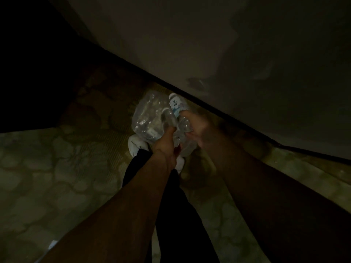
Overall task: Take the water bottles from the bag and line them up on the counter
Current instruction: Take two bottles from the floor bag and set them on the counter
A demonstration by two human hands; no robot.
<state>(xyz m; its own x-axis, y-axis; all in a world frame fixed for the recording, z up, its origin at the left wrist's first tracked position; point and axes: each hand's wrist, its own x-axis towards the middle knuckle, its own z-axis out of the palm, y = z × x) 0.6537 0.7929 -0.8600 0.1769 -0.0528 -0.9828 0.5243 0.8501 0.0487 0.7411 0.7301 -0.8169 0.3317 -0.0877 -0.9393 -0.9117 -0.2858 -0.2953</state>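
Crinkled clear plastic bag [147, 118] holds ribbed bottles [175, 105]; both hands [165, 147] grip it.

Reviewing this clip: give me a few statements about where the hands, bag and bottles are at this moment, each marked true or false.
1. Both hands reach down to the clear plastic bag on the floor. True.
2. The bag sits on the counter. False: it lies on the patterned floor, beside the person's white shoes.
3. The right hand is at a bottle with a white cap. True, though blur hides the exact grip.
4. The left hand hangs idle, away from the bag. False: it is at the bag's plastic.
5. Bottles already stand in a row. False: none are lined up in view.
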